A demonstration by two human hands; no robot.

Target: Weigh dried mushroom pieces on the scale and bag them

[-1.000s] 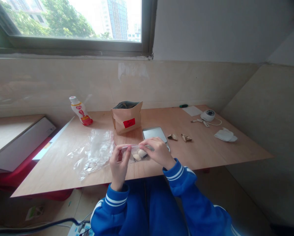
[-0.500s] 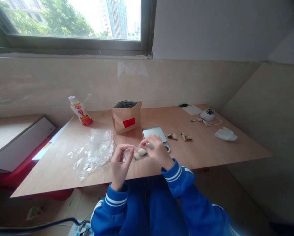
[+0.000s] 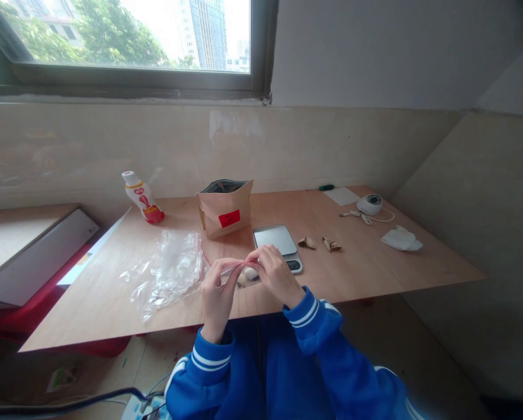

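Both my hands pinch the top edge of a small clear zip bag (image 3: 246,276) with pale, rounded pieces inside, their kind too small to make out. My left hand (image 3: 218,291) grips the bag's left side, thumb against fingers. My right hand (image 3: 276,272) pinches the same edge, its fingertips close to those of my left. Just beyond my right hand lies a digital scale (image 3: 275,236) with a bare silver plate and a dark display. The lower part of the bag is partly hidden behind my fingers.
Crumpled clear plastic bags (image 3: 174,268) lie to the left. Behind stands an open brown paper pouch (image 3: 225,213); a bottle (image 3: 142,198) is farther left. Two brown dried pieces (image 3: 331,244) rest right of the scale. A white camera (image 3: 369,203) with its cable and a white tissue (image 3: 401,238) lie farther right.
My hands have come closer together along the bag's top edge, my right moving left. More of the scale's display shows now, and less of the bag's contents.
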